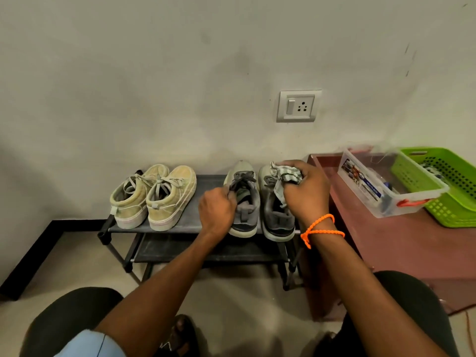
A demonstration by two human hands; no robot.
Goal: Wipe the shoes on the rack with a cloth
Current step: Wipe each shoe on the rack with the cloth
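Looking down from the head view, the rack (185, 222) stands against the wall with two pairs of shoes on its top shelf, all heels toward the person and toes toward the wall. The tan pair (154, 197) sits at the rack's left end, well apart from both hands. The grey pair (244, 202) sits at the rack's right end. The left hand (217, 211) has its fingers curled around the laces and tongue of the left grey shoe. The right hand (305, 191) grips a bunched checked cloth (286, 176) directly over the right grey shoe (277, 215), whose long axis runs from the person toward the wall. That shoe lies just under the right hand, so the wipe likely runs along this line.
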